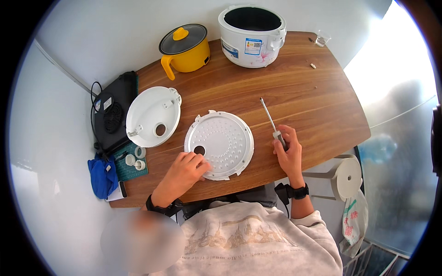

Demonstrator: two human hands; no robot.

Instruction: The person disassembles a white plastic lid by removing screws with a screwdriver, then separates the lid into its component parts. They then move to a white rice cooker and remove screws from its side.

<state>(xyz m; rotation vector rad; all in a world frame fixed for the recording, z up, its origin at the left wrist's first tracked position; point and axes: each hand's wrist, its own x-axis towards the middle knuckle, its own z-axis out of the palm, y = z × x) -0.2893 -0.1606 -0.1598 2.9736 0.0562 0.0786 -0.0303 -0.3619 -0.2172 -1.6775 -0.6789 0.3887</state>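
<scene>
A screwdriver [269,115] with a long metal shaft and pale handle points away from me. My right hand [289,149] is wrapped round its handle, just right of a round white rice cooker inner lid [225,138]. That lid lies flat on the table, with a dimpled centre, tabs along its rim and one round hole at its left. My left hand [183,171] grips its lower left rim, fingers curled beside the hole; the fingertips are partly hidden. To the left lies the white outer lid shell [149,108], hollow side up, with a round hole of its own.
At the back stand a yellow pot [191,57] with a glass lid and a white rice cooker body [251,50]. A black cooktop [115,108], cutting mat [123,169], white rings and blue cloth [102,177] crowd the left side. A small clear cup [322,38] stands back right.
</scene>
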